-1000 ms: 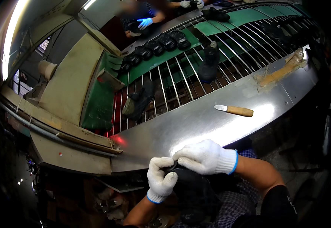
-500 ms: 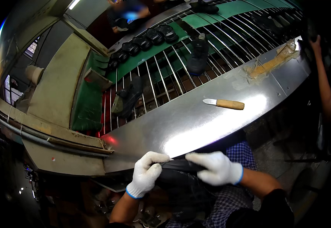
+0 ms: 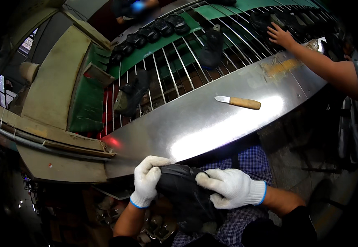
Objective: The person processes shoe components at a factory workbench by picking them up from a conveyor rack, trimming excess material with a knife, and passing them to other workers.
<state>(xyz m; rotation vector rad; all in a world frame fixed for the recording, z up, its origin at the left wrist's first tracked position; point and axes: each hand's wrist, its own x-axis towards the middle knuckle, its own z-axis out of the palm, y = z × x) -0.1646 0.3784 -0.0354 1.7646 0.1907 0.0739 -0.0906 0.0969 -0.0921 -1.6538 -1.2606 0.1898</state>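
A black shoe (image 3: 183, 193) rests over my lap, below the metal edge of the bench. My left hand (image 3: 148, 181), in a white knit glove with a blue cuff, is closed on the shoe's left end. On its right side my right hand (image 3: 230, 187), gloved the same way, grips the black material with curled fingers. Part of the shoe's lower side is lost in shadow. On the bench beyond my hands lies a short knife (image 3: 244, 103) with a wooden handle, its blade pointing left.
Behind the metal ledge (image 3: 158, 127) runs a rack of metal rods (image 3: 174, 78). Black shoes (image 3: 212, 49) stand on it, with several more (image 3: 162, 26) on a green strip. A co-worker's bare arm (image 3: 323, 66) reaches in from the right. Another person (image 3: 133, 8) is across the rack.
The shoe has turned so more of its upper surface faces me, and my right hand has shifted its hold. The co-worker's arm at right now stretches over the rack toward the shoes.
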